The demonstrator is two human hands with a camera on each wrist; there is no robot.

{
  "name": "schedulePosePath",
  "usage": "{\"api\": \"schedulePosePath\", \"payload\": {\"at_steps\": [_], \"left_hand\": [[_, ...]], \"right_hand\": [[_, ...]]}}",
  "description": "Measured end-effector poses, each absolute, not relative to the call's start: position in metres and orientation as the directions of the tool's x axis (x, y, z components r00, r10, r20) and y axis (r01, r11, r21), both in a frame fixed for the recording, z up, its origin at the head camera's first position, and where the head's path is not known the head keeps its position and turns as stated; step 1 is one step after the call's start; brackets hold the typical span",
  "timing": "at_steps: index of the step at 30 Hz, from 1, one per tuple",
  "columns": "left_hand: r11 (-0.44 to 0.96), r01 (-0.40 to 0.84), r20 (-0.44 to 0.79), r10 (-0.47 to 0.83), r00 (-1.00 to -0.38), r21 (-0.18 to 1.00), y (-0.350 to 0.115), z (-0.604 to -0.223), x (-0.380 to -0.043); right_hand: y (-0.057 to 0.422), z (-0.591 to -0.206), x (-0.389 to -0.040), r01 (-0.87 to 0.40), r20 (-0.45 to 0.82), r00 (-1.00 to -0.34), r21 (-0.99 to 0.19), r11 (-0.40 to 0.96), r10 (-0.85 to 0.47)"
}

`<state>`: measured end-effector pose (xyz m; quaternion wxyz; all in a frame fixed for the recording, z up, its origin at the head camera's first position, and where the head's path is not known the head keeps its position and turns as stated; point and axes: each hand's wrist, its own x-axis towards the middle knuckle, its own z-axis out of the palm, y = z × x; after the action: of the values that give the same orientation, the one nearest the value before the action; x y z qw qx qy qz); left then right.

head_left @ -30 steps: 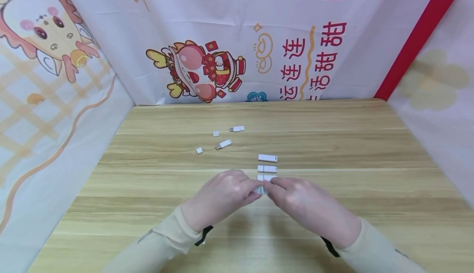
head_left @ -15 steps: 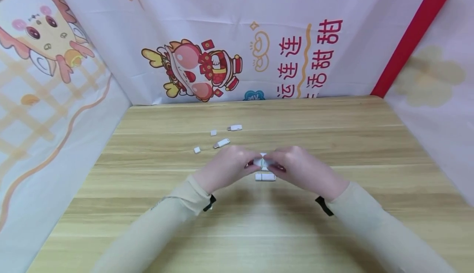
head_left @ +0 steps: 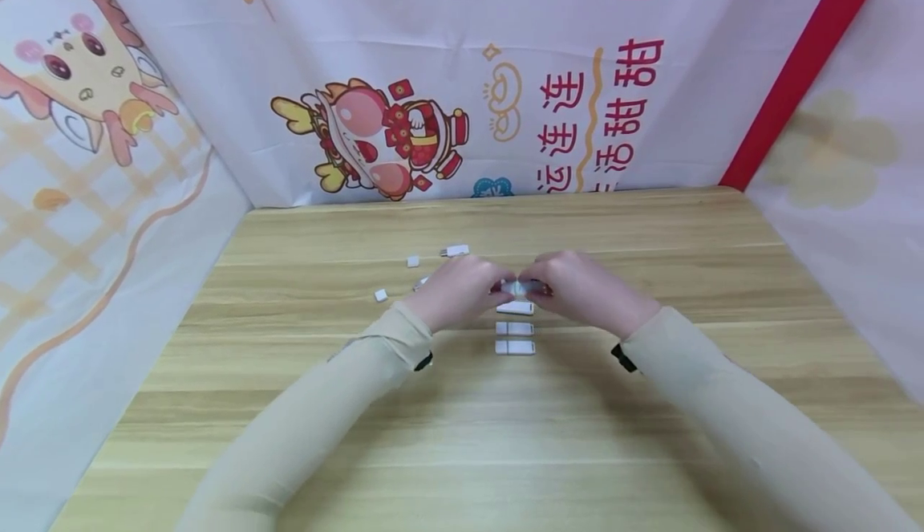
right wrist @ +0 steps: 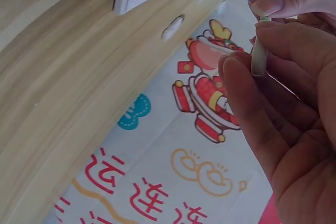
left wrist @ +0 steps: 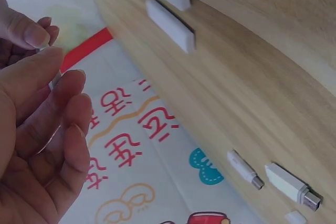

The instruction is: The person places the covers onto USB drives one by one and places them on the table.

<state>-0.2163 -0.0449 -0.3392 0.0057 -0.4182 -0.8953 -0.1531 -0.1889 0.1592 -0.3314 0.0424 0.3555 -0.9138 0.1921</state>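
Both hands meet over the far half of the table, raised above it. My left hand (head_left: 456,290) pinches the left end of a small white USB stick (right wrist: 259,59), and my right hand (head_left: 583,287) pinches its right end. Fingers cover most of the stick, so whether it is capped cannot be told. Just nearer lies a column of three white USB sticks: the far one (head_left: 515,308), the middle one (head_left: 515,329) with a seam across it, and the near one (head_left: 516,347), also seamed.
Beyond the left hand lies an uncapped USB stick (head_left: 455,251); another uncapped stick (left wrist: 290,183) is mostly hidden by that hand in the head view. Two loose caps, one farther (head_left: 413,261) and one nearer (head_left: 381,296), lie left. Printed cloth (head_left: 426,26) borders the wooden table (head_left: 462,468).
Both hands have moved away from the body with the USB stick, from the near end of the column to just past its far end. The three sticks in the column are uncovered now.
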Motion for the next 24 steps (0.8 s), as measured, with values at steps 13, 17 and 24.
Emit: {"api": "schedulePosePath", "payload": {"at_steps": [13, 17, 24], "left_hand": [[0.654, 0.683, 0.004, 0.722, -0.692, 0.325, -0.025, -0.365, -0.262], [0.671, 0.666, -0.049, 0.715, -0.697, 0.326, -0.022, -0.373, -0.273], [0.681, 0.636, -0.124, 0.711, -0.692, 0.363, -0.02, -0.391, -0.296]], "right_hand": [[0.162, -0.354, -0.237, -0.547, 0.029, -0.818, -0.351, 0.76, -0.574], [0.161, -0.365, -0.25, -0.496, -0.038, -0.836, -0.375, 0.783, -0.548], [0.159, -0.382, -0.267, -0.482, -0.106, -0.821, -0.399, 0.78, -0.562]]}}
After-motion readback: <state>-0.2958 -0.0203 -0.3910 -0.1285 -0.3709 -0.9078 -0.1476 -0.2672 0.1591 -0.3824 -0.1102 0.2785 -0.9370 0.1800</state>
